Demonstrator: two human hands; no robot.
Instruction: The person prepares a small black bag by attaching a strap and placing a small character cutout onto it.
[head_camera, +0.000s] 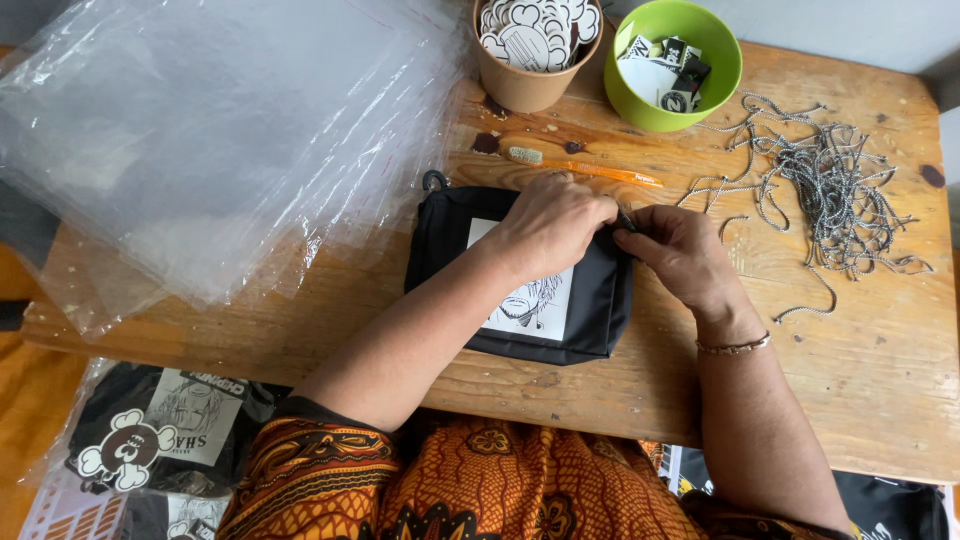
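Nearest to me, low in the view, I see my orange patterned sleeve (330, 470), and to its left a bagged black pouch (165, 425) with a white label lying below the edge of the surface. Past that, both my forearms reach onto the wooden surface (860, 370). A black pouch (525, 275) with a white drawn patch lies flat there, roughly in the middle, just ahead of me. My left hand (550, 225) rests curled over the pouch's upper edge, fingers closed down on the fabric. My right hand (680, 250) meets it at the pouch's upper right corner, fingers pinched shut on a small dark piece there; I cannot tell exactly what that piece is. A thin bracelet (735, 346) sits on my right wrist. Just beyond the pouch lies an orange toothbrush (585, 168). To the right spreads a tangle of speckled cords (830, 190). To the left is a stack of clear plastic bags (210, 140). Farthest off stand a brown paper cup (530, 80) of cut-out stickers and a green bowl (720, 80) of small tags.
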